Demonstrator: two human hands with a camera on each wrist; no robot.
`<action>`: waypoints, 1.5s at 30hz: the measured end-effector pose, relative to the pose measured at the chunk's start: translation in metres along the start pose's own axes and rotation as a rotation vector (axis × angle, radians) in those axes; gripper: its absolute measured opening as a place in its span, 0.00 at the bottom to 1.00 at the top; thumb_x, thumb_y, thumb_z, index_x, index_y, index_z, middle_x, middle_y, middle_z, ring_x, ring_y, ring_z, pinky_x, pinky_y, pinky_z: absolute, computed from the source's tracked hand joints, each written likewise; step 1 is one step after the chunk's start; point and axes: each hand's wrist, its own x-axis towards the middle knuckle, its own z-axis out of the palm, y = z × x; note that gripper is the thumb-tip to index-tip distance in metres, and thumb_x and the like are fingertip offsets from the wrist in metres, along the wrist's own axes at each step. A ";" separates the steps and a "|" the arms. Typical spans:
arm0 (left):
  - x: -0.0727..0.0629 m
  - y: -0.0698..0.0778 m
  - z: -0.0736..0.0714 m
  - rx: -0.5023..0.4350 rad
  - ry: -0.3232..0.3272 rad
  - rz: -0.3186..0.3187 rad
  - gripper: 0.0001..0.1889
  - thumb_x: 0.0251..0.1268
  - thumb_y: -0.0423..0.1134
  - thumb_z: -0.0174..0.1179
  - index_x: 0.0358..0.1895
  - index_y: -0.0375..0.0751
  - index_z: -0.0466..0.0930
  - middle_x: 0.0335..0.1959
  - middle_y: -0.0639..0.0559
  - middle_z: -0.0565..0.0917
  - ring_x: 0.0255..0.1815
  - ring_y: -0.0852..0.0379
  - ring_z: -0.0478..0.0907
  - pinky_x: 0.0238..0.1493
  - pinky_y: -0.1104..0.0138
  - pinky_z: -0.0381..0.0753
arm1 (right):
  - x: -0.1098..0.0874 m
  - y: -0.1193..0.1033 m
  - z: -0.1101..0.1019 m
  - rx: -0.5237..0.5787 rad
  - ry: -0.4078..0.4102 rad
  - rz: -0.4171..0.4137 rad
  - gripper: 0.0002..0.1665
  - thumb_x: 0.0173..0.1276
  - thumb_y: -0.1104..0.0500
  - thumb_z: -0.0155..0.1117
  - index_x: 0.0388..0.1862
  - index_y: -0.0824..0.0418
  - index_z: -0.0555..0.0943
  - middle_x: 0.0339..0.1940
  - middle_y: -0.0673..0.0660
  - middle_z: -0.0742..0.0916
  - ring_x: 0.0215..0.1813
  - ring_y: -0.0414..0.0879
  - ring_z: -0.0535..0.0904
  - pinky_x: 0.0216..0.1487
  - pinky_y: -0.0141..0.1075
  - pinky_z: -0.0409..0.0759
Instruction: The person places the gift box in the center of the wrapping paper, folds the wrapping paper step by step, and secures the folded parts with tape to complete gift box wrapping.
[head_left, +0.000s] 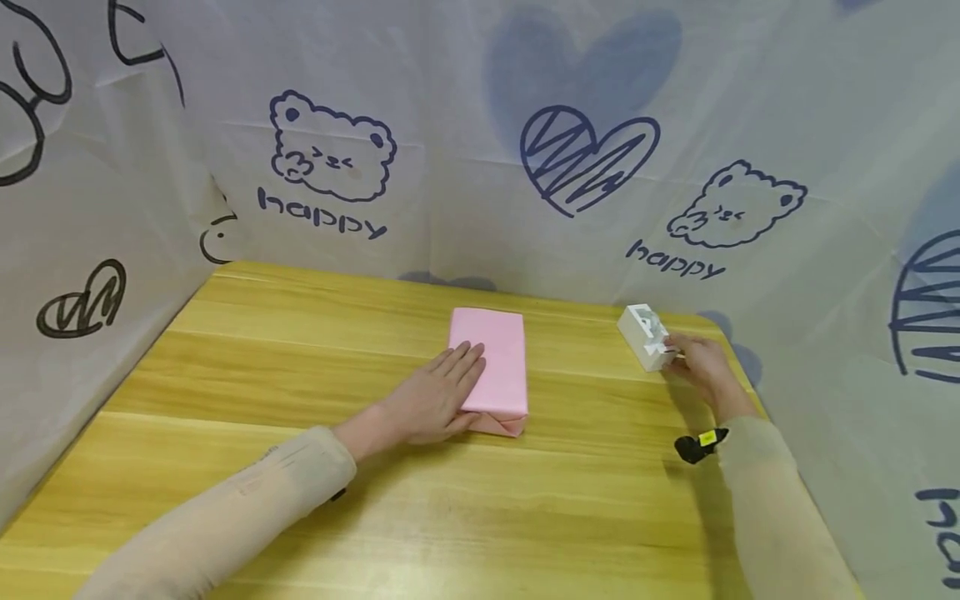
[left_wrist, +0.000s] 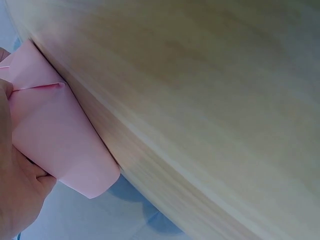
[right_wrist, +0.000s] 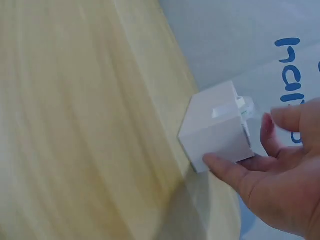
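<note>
Lying on the wooden table, the pink parcel looks firm under slick, easily creased paper; hold it by its long sides. The left hand, fingers straight, rests over its left edge. Well to the parcel's right, the white box seems light and stiff, best pinched across its sides; the right hand touches one end, though whether it pinches, I cannot tell.

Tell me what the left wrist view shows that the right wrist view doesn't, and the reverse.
Only the left wrist view: the pink package, with the left hand against it.
Only the right wrist view: the white box, the right hand at one end of it, and blue lettering.
Both: the wooden table and the pale cloth.
</note>
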 end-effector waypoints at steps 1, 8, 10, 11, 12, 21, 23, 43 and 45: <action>0.000 0.000 0.000 -0.002 0.000 -0.001 0.41 0.82 0.58 0.47 0.80 0.25 0.56 0.82 0.29 0.56 0.83 0.35 0.54 0.82 0.50 0.56 | -0.001 0.000 0.001 -0.009 -0.002 0.000 0.30 0.84 0.54 0.50 0.74 0.74 0.66 0.64 0.63 0.73 0.56 0.49 0.77 0.64 0.38 0.82; 0.001 -0.002 0.002 0.001 -0.003 -0.005 0.41 0.82 0.58 0.46 0.80 0.26 0.56 0.82 0.30 0.55 0.83 0.35 0.53 0.83 0.50 0.55 | -0.007 0.005 0.015 -0.087 0.210 -0.005 0.36 0.83 0.47 0.48 0.76 0.74 0.65 0.65 0.64 0.73 0.62 0.52 0.73 0.63 0.42 0.84; 0.002 -0.002 0.003 0.005 -0.004 -0.002 0.41 0.82 0.59 0.46 0.80 0.26 0.56 0.82 0.30 0.55 0.83 0.35 0.53 0.82 0.50 0.55 | -0.008 0.006 0.017 -0.032 0.252 0.013 0.32 0.82 0.50 0.51 0.71 0.73 0.69 0.55 0.59 0.78 0.51 0.45 0.79 0.54 0.37 0.88; 0.002 -0.002 0.003 0.007 -0.004 0.000 0.41 0.82 0.59 0.46 0.80 0.26 0.56 0.82 0.30 0.55 0.83 0.35 0.53 0.82 0.51 0.55 | -0.009 0.007 0.017 0.022 0.258 0.023 0.29 0.82 0.51 0.53 0.69 0.72 0.71 0.50 0.57 0.79 0.45 0.42 0.80 0.50 0.35 0.88; 0.002 -0.002 0.003 0.007 -0.004 0.001 0.41 0.82 0.59 0.46 0.80 0.26 0.56 0.82 0.30 0.55 0.83 0.35 0.53 0.82 0.51 0.56 | -0.010 0.008 0.018 0.076 0.257 0.026 0.27 0.82 0.52 0.54 0.67 0.72 0.72 0.45 0.54 0.81 0.40 0.40 0.81 0.46 0.33 0.89; 0.002 0.000 0.002 0.000 -0.014 -0.005 0.41 0.82 0.59 0.45 0.80 0.26 0.55 0.82 0.30 0.54 0.83 0.35 0.52 0.83 0.51 0.55 | -0.018 0.021 0.028 0.428 0.248 0.015 0.16 0.83 0.58 0.53 0.60 0.68 0.72 0.29 0.51 0.85 0.33 0.37 0.85 0.43 0.27 0.87; 0.002 0.000 0.001 -0.002 -0.014 -0.006 0.41 0.82 0.59 0.45 0.80 0.26 0.55 0.82 0.30 0.54 0.83 0.35 0.52 0.83 0.51 0.55 | -0.019 0.024 0.030 0.487 0.256 0.018 0.12 0.83 0.59 0.53 0.56 0.67 0.74 0.30 0.51 0.85 0.34 0.37 0.85 0.46 0.28 0.87; 0.000 -0.001 0.002 0.006 -0.011 -0.007 0.41 0.82 0.58 0.46 0.80 0.25 0.56 0.82 0.29 0.55 0.83 0.35 0.53 0.82 0.50 0.55 | -0.012 0.045 0.029 0.377 0.202 -0.034 0.10 0.84 0.60 0.51 0.54 0.66 0.72 0.32 0.46 0.85 0.39 0.34 0.84 0.52 0.25 0.84; 0.000 -0.001 0.002 0.001 -0.003 -0.005 0.41 0.82 0.58 0.47 0.79 0.25 0.56 0.81 0.29 0.56 0.83 0.34 0.53 0.82 0.50 0.56 | -0.011 0.045 0.030 0.333 0.203 -0.037 0.13 0.84 0.60 0.50 0.57 0.69 0.72 0.32 0.46 0.84 0.40 0.33 0.83 0.53 0.25 0.84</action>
